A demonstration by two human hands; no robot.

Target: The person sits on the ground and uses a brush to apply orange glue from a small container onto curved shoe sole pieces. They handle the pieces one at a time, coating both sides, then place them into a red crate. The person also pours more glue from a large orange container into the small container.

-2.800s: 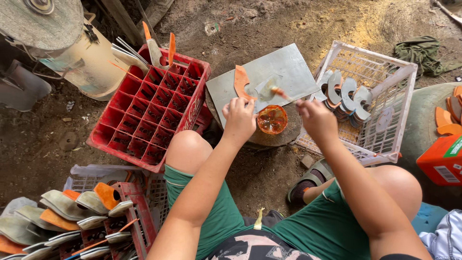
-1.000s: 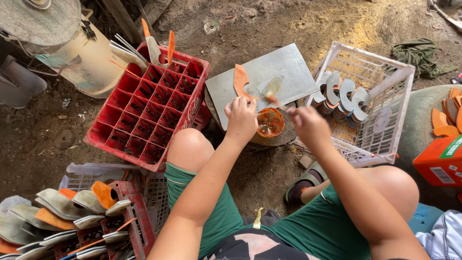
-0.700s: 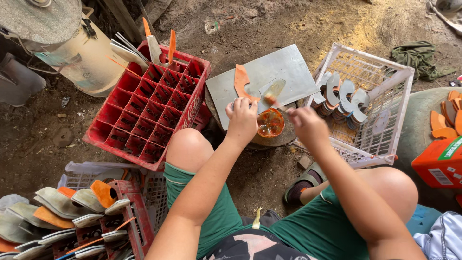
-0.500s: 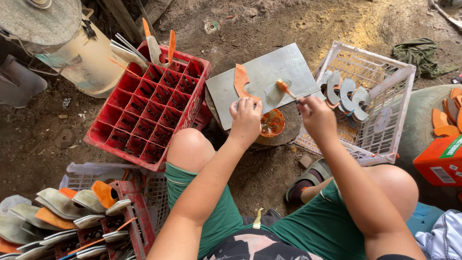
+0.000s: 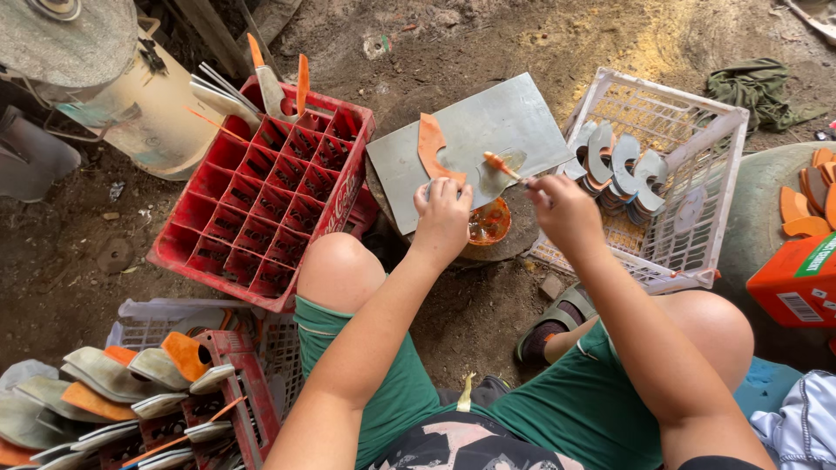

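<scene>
Curved grey piece point(image 5: 453, 161) pinned on grey board point(image 5: 475, 139), frame centre, by left hand point(image 5: 442, 218). Brush point(image 5: 503, 165) gripped in right hand point(image 5: 566, 209), orange tip on piece. Orange pot point(image 5: 488, 222) just below: glue likely dripped or pot tipped by wrist.

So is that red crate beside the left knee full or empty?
Mostly empty. The red crate shows bare compartments nearly throughout; only a few flat pieces stand upright in its far corner cells.
</scene>
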